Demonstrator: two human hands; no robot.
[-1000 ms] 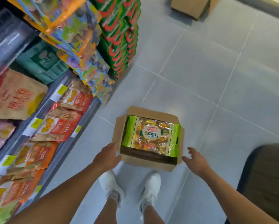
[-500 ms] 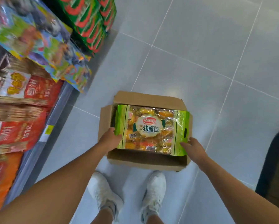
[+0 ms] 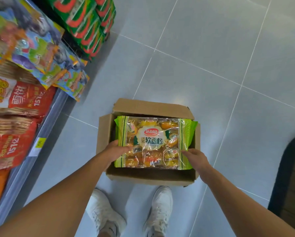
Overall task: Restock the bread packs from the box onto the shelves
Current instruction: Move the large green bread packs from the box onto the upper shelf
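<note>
An open cardboard box (image 3: 150, 177) stands on the tiled floor in front of my feet. In it lies a bread pack (image 3: 153, 142), clear film with green ends and a white label, full of small wrapped buns. My left hand (image 3: 116, 151) grips the pack's left edge, the thumb on top of it. At the pack's lower right edge, my right hand (image 3: 195, 157) holds it with fingers curled onto the film. The shelves (image 3: 40, 134) run along the left, stocked with snack bags.
Red and orange cracker packs (image 3: 15, 103) lie on the low shelf at left, colourful bags (image 3: 40, 53) above them, green-and-red packs (image 3: 85, 23) beyond. A dark mat (image 3: 290, 182) lies at the right edge. My white shoes (image 3: 131, 214) stand just below the box. Grey tiles surround it.
Both hands reached down from beside the box and took hold of the bread pack's two sides. The view dropped closer over the box.
</note>
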